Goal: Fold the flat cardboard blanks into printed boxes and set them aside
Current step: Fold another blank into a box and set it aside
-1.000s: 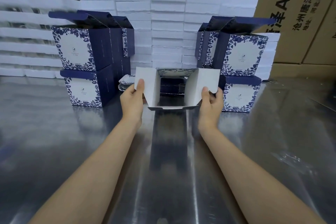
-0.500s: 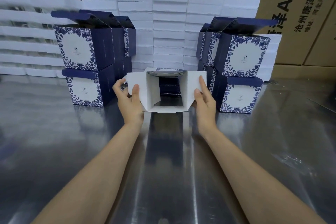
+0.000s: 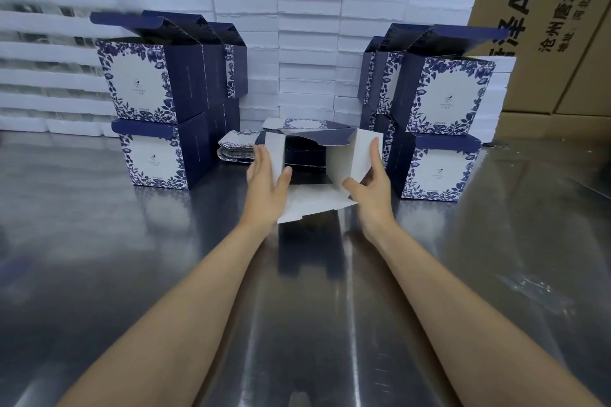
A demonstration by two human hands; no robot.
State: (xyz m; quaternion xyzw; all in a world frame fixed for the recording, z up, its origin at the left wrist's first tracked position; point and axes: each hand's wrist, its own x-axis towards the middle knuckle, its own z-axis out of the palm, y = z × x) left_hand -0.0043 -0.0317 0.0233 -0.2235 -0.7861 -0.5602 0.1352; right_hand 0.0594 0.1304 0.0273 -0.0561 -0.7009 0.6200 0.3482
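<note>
- Head view: the half-folded white and dark blue cardboard box (image 3: pixel 317 172) sits between the two hands, held just over the shiny metal bench (image 3: pixel 132 258). Its open end faces the person, and a white flap sticks out toward them at the bottom.
- The left hand (image 3: pixel 266 180) lies flat against the left wall of the box, fingers straight, with the thumb at the inside edge. It presses and does not wrap around.
- The right hand (image 3: pixel 372 187) pinches the right side flap, with fingers behind it and the thumb in front, low down near the fold.
- Just behind the hands lies a low pile of flat printed cardboard blanks (image 3: pixel 241 147).
- Finished blue flower-print boxes (image 3: pixel 155 109) are stacked beyond the left hand, and more finished boxes (image 3: pixel 439 119) stand beyond the right hand. Behind them is a wall of white foam trays (image 3: pixel 307 43).
- The box looks light and thin. It should bend easily along its creases but could crush if squeezed hard. I think it is best to hold the walls near the folds and push the flaps in gently.
</note>
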